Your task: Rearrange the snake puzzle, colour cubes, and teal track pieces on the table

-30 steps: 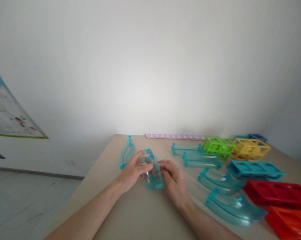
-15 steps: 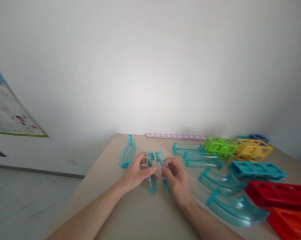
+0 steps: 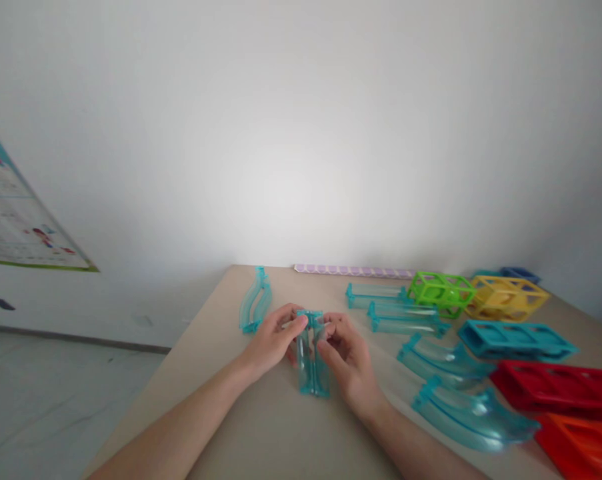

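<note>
Two straight clear teal track pieces stand side by side, lengthwise, in front of me. My left hand (image 3: 275, 337) is closed on the left track piece (image 3: 305, 367), its thumb near the far end. The right track piece (image 3: 321, 370) is pinched by my right hand (image 3: 348, 357), thumb on its outer side. Their long edges appear to touch; whether they are locked together I cannot tell. Beyond my left hand, two curved teal track pieces (image 3: 253, 300) lie paired on the table.
To the right lie straight teal tracks (image 3: 405, 320) and wide curved tracks (image 3: 473, 417). Past them are block frames in green (image 3: 441, 291), yellow (image 3: 505, 298), teal (image 3: 518, 340), red (image 3: 555, 387) and orange (image 3: 583, 447). A purple patterned strip (image 3: 353, 271) runs along the wall.
The two straight track pieces, apart and angled before, are now side by side and parallel. My right hand has turned its piece upright against the one in my left hand.
</note>
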Tool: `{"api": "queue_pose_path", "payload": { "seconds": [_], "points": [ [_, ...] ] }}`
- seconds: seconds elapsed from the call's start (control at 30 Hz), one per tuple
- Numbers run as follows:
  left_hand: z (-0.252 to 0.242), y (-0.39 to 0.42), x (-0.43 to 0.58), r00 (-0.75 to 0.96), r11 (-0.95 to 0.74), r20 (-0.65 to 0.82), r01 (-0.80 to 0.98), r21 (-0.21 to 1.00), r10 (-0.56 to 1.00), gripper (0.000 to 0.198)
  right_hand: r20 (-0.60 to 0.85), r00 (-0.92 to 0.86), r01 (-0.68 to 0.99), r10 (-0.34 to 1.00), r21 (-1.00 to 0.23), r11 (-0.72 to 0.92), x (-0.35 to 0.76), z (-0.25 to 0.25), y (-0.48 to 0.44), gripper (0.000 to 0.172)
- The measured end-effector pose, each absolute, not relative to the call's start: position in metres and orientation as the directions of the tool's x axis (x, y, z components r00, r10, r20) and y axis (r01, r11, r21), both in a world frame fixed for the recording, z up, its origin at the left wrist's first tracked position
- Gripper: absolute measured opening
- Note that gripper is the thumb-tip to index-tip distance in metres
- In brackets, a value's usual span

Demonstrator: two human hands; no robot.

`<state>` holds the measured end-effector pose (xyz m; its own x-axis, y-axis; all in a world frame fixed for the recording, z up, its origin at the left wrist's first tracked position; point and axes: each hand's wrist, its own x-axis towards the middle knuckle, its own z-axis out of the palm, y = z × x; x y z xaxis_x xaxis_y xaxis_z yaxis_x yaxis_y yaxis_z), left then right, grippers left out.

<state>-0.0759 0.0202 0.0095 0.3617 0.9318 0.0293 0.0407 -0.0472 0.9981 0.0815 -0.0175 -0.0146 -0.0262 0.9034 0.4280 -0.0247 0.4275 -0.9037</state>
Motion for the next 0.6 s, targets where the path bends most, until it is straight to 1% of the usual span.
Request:
{"api": "queue_pose_path", "payload": {
  "seconds": [0.17, 0.37, 0.5, 0.6],
  "points": [
    [0.0149, 0.0197, -0.0759, 0.317, -0.082, 0.04, 0.119, 0.99, 0.947, 0.031, 0.428, -0.129, -0.049, 0.895, -0.904, 0.425, 0.0813, -0.0129, -0.0198, 0.018],
    [0.0145, 0.0215, -0.0766, 0.288, -0.088, 0.039, 0.159, 0.983, 0.957, 0.034, 0.423, -0.131, -0.084, 0.896, -0.906, 0.416, 0.0805, -0.0151, -0.0209, 0.019],
    [0.0112, 0.0201, -0.0756, 0.302, -0.078, 0.037, 0.126, 0.989, 0.952, 0.035, 0.411, -0.125, -0.104, 0.903, -0.911, 0.4, 0.0795, -0.0157, -0.0208, 0.021],
    [0.0093, 0.0178, -0.0722, 0.308, -0.052, 0.043, 0.021, 0.998, 0.95, 0.035, 0.425, -0.095, -0.085, 0.9, -0.905, 0.418, 0.0792, -0.0152, -0.0209, 0.021]
  ]
}}
